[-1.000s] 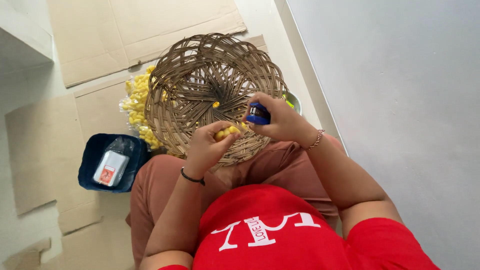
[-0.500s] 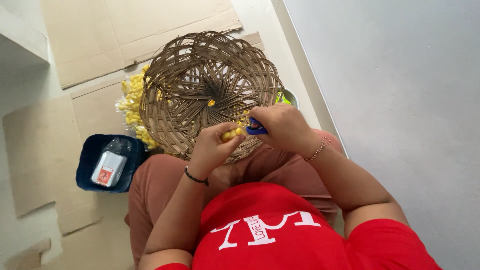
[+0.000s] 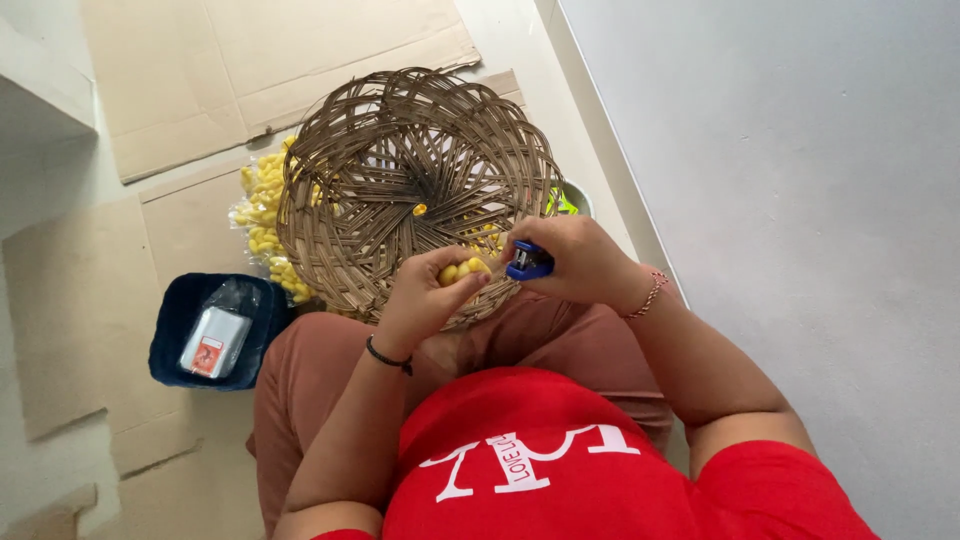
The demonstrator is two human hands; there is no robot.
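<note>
Since the earlier frame, right hand [image 3: 580,262] with blue stapler [image 3: 528,262] has closed on left hand [image 3: 430,300]. Left fingers pinch yellow pieces [image 3: 462,270] against the woven basket [image 3: 400,180] rim. One piece sits mid-basket; most wait bagged [image 3: 262,215].
</note>
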